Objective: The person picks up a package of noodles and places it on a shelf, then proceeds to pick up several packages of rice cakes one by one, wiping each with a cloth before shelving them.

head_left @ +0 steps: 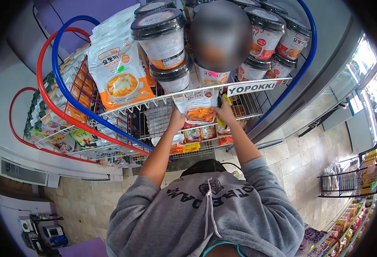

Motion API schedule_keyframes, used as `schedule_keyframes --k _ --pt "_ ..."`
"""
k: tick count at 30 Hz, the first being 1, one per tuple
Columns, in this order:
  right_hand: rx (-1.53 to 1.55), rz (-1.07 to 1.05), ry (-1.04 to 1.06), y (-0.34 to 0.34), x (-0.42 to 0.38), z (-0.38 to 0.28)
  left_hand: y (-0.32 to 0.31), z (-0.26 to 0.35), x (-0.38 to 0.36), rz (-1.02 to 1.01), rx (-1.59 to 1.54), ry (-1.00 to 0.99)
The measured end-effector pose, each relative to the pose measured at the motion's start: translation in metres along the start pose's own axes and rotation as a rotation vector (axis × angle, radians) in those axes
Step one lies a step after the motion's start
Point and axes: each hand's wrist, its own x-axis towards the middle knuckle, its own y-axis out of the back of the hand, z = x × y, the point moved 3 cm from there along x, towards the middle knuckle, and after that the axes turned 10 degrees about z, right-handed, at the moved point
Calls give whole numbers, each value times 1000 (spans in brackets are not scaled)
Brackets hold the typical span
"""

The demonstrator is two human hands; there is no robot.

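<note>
A white and orange Yopokki packet (200, 109) is held upright in front of the wire rack, its front with a picture of red rice cakes turned toward me. My left hand (177, 119) is closed on its lower left edge. At the right edge, my right hand (226, 113) is closed around a yellow and black handheld tool (222, 120), with its fingers against the packet. The tool's exact kind is partly hidden by the hand. Just above stand stacked Yopokki cups (165, 43) with black lids, and larger Yopokki bags (119, 73) lean to the left.
The white wire shelf edge (150, 102) carries a YOPOKKI label (251, 88). Blue (60, 81) and red (42, 85) rack frames curve at the left. Lower shelves hold more packets (193, 135). A tiled floor (287, 165) and another stocked rack (347, 177) lie to the right.
</note>
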Motion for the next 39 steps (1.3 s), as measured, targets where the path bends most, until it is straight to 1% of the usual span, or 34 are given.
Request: schedule_keyframes --k 1,2,3,5,6,7,9,10,11,12,13,14,15,16,17,18,19,20,21,22,23,24,25,27,28,30,31,33,34,35,36,37,38,39 --pt "-61 73 178 -3 4 2 1 4 1 16 43 -45" --pt "-23 52 147 -9 16 24 2 8 3 33 85 -90" --pt "-25 55 148 -9 15 18 3 9 6 31 82 -92" --pt "-11 78 44 -9 7 0 5 9 11 58 109 -91" --pt "35 133 178 -10 6 2 5 10 13 74 114 -130" --pt "34 133 174 -9 7 8 5 10 14 71 115 -127" --pt "13 125 144 -6 5 18 8 12 11 159 32 -55" --pt "14 133 146 -7 3 19 11 17 9 157 34 -47" --pt "14 130 138 -7 -2 22 14 21 8 136 -53 16" --pt "-94 185 145 -1 -13 -2 15 27 9 117 -141 74" --pt "-201 242 155 3 -16 -16 16 31 11 116 -141 73" --pt "-33 253 138 1 -9 10 17 35 13 132 -331 64" --pt "-32 251 136 2 -10 0 18 41 13 148 -520 56" --pt "164 246 64 6 -13 -21 20 50 15 230 -599 67" --pt "360 241 -14 8 -17 -36 22 51 16 228 -596 70" --pt "487 243 13 9 -15 -44 24 52 19 277 -490 65" --pt "469 247 -2 13 -13 -55 25 52 24 324 -386 55" --pt "363 247 61 14 -5 -52 22 49 28 344 -280 65" --pt "255 246 125 14 2 -49 19 41 31 340 -282 62" --pt "255 250 128 14 4 -52 16 28 34 351 -73 49" --pt "287 286 179 14 6 -56 13 15 36 362 136 36" --pt "320 321 231 14 8 -59 13 20 38 446 192 -79" --pt "319 321 233 14 9 -60 12 20 40 448 192 -80" --pt "311 303 292 14 9 -65 18 24 42 555 -72 -7" --pt "305 292 326 14 7 -70 23 30 43 557 -71 -6" --pt "303 264 317 12 10 -64 30 38 39 506 34 7" --pt "305 243 315 11 11 -61 27 15 42 502 35 4" --pt "299 260 303 13 9 -59 -1 -75 55 376 294 98" --pt "274 285 292 13 7 -61 -12 -97 54 487 325 53" --pt "249 311 278 15 6 -62 -7 -71 50 484 322 47" --pt "266 305 277 15 7 -55 6 -25 41 445 14 119" --pt "267 314 275 18 4 -54 8 2 36 395 -291 193" --pt "221 345 302 21 0 -53 -3 6 37 626 -492 130" --pt "175 377 333 26 -6 -53 0 7 34 616 -494 127"
